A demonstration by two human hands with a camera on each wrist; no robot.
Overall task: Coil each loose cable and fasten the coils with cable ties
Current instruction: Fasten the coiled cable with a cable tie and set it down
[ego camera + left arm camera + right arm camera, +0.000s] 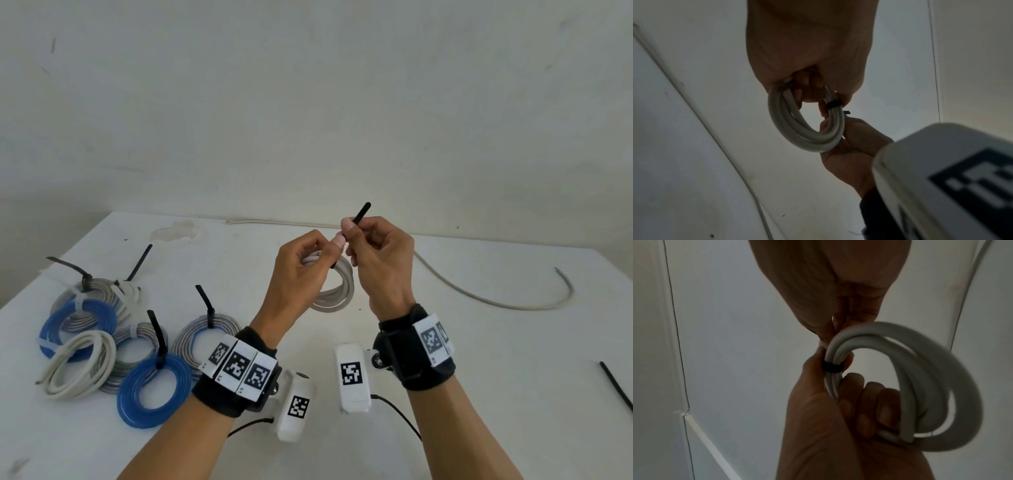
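Above the white table [479, 359] my left hand [334, 245] holds a small white cable coil [337, 291], its fingers curled through the loop. A black cable tie [359, 214] is wrapped round the coil's strands. My right hand [347, 229] pinches the tie's free tail, which sticks up and to the right. In the left wrist view the tie's band [834, 104] sits tight on the coil [805, 125]. The right wrist view shows the band [832, 367] beside my left thumb and the coil [937, 386] hanging to the right.
Several tied coils lie at the left: blue ones [154, 390], grey ones [205, 329] and a white one [78, 363]. A loose white cable [496, 301] curves over the table's right side. A spare black tie [616, 387] lies by the right edge.
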